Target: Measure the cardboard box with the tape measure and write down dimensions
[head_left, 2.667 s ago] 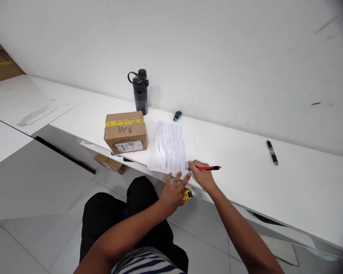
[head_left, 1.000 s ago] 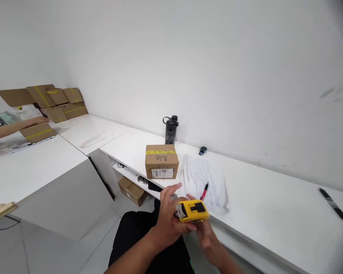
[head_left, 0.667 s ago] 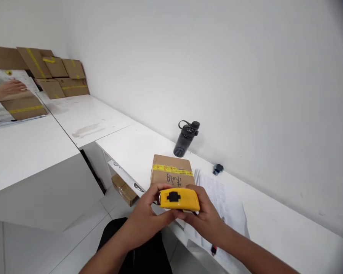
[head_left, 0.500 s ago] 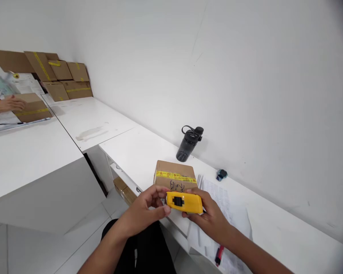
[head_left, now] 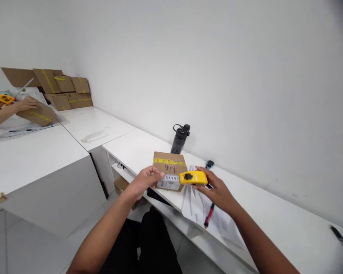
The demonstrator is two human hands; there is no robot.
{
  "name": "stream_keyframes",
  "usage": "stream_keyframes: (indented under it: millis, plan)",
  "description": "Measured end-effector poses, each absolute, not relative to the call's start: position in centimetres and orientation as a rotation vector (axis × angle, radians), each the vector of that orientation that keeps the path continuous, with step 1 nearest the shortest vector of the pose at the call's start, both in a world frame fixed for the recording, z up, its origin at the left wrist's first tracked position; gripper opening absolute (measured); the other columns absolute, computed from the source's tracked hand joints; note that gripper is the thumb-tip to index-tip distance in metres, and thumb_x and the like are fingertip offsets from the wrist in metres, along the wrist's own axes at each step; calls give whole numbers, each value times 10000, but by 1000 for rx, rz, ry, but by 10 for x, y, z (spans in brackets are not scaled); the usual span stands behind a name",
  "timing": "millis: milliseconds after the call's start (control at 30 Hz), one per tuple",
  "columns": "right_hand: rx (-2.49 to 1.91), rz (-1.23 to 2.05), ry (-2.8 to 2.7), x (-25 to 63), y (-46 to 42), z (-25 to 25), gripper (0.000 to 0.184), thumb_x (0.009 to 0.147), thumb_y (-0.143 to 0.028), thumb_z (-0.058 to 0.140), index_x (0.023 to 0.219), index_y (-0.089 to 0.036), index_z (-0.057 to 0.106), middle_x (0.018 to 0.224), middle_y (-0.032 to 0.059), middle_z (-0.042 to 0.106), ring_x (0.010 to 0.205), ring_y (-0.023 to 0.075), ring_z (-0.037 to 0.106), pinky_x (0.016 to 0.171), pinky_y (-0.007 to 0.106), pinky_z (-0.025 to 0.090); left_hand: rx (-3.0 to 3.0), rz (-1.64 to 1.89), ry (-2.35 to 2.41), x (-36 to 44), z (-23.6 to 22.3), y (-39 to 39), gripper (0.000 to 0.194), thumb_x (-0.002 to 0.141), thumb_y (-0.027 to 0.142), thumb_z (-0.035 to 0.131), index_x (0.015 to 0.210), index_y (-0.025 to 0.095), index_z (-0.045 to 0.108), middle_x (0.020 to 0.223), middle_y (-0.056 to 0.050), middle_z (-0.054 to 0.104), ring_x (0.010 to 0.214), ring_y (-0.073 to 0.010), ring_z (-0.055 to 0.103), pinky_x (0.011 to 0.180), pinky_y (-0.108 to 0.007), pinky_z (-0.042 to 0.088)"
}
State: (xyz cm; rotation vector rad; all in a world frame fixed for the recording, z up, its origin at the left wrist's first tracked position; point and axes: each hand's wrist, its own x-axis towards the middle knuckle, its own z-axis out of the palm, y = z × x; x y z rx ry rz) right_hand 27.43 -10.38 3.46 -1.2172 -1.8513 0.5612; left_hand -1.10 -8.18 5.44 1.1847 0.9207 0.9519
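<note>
The right hand (head_left: 215, 190), reaching in from the right, grips the yellow tape measure (head_left: 196, 177); the left hand (head_left: 144, 182) pinches its drawn-out blade (head_left: 171, 178) before the taped carton (head_left: 167, 158), contact undetermined. The right hand hides part of the papers (head_left: 197, 207) bearing a red pen (head_left: 208, 217); a dark bottle (head_left: 179, 141) stands behind the carton, near the wall (head_left: 246, 95).

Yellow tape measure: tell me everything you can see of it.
The yellow tape measure has a plastic-looking case with a black button. The right hand grips it; the left hand holds the pale, numbered blade, pulled out in front of the cardboard box. Whether blade and box touch is unclear.
</note>
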Motion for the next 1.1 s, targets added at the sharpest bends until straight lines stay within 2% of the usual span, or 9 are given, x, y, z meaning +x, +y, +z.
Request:
stream_keyframes:
  millis: [133,233,400,467,600,767,967,1100]
  plan:
    - [-1224,488,-1754,307,-97,36,659,814,-484,634,1401,-282,410,1303,84,566,1045,237,609,911,402,511,1224,1048,1131,-39,56,-67,376,634,477,763,712,193,529,585,57,447,515,-75,380,526,-218,343]
    - [-1295,456,-1726,326,-73,35,648,835,-512,583,1418,-298,396,1379,71,514,1010,229,611,915,428,502,1232,1095,1335,-53,59,-39,372,619,487,747,717,193,542,650,35,483,555,-92,408,558,-239,365]
    - [-1320,419,-1799,320,-37,17,612,854,-474,544,1423,-301,399,1436,67,470,1186,262,530,948,419,475,1219,1075,1459,-34,45,-8,381,577,456,765,706,177,539,739,-22,547,660,-149,484,604,-289,395]
    - [-1314,380,-1841,311,-28,9,596,872,-451,516,1431,-296,383,1415,77,489,1187,254,525,937,412,478,1204,1062,1451,-19,35,-4,372,593,456,748,726,178,540,755,-32,570,684,-164,516,615,-296,406]
    - [-1366,276,-1883,300,-23,5,577,908,-420,452,1451,-260,340,1312,95,554,1032,218,583,898,412,493,1160,1094,1440,0,21,4,385,648,497,692,793,198,496,789,-35,598,734,-186,566,636,-302,414]
    - [-1431,194,-1965,304,-24,11,553,929,-434,418,1453,-283,324,1247,82,568,862,194,593,834,403,504,1142,1090,1421,-6,15,16,466,597,521,746,814,206,480,834,-41,610,805,-216,582,673,-326,410]
    - [-1442,263,-1928,308,-14,0,583,933,-460,405,1470,-270,284,1334,108,516,963,213,583,834,396,503,1099,1074,1346,-9,3,16,535,607,612,716,876,212,482,975,-59,623,917,-221,585,718,-331,427]
    - [-1441,298,-1921,309,-15,-3,592,932,-474,407,1472,-268,276,1329,107,519,1007,221,570,857,394,492,1101,1101,1346,-6,-2,12,551,604,635,707,872,209,483,958,-54,612,945,-221,569,747,-333,424]
